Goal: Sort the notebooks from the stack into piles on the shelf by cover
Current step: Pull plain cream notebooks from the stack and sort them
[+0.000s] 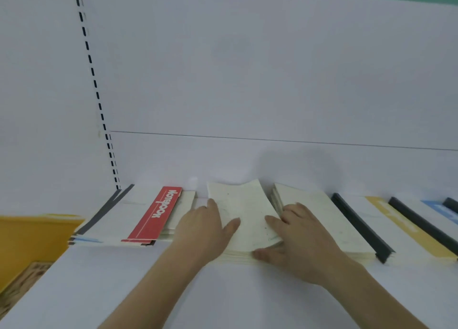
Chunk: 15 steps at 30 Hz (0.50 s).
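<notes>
My two hands flank the cream notebook (244, 219) on the white shelf (148, 291): my left hand (207, 227) lies flat on its left edge with fingers spread, and my right hand (295, 237) rests on its right side, thumb at the near corner, fingers loosely bent over the curling page. It tops a cream pile (how many lie beneath, I cannot tell). To its left sits a pile with a red-banded notebook (156, 215) on top; to its right, a black-spined notebook (357, 223), then yellow-banded (401, 223) and blue-banded (443, 211) ones. A yellow bin (32, 242) stands at far left, contents unclear.
</notes>
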Each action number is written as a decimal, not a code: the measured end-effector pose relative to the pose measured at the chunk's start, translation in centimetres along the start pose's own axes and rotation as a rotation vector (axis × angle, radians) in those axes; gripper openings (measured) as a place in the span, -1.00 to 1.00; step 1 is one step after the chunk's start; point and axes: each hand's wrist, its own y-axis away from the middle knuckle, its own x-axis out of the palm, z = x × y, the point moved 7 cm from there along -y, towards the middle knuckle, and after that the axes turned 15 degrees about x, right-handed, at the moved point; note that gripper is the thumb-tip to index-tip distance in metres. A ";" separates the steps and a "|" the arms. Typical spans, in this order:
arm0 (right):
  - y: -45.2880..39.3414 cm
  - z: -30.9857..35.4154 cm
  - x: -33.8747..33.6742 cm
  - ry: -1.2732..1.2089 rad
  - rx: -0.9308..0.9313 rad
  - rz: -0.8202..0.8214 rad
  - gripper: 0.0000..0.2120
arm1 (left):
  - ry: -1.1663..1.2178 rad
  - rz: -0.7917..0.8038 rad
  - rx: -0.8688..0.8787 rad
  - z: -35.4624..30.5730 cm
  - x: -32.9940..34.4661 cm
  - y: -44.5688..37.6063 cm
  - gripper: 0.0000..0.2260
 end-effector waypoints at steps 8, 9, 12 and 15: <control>0.3 0.2 0.1 0.064 -0.006 0.002 -0.20 | 0.035 0.288 0.169 -0.1 0.0 1.2 -0.20; 0.4 0.1 0.1 0.070 -0.003 0.005 -0.21 | 0.031 0.282 0.172 0.0 -0.2 1.1 -0.21; 0.5 0.2 -0.3 0.080 -0.008 -0.012 -0.22 | 0.003 0.260 0.182 0.2 -0.7 1.1 -0.24; 0.1 0.1 -0.1 0.073 -0.014 0.015 -0.18 | 0.008 0.272 0.201 0.2 -0.5 1.4 -0.28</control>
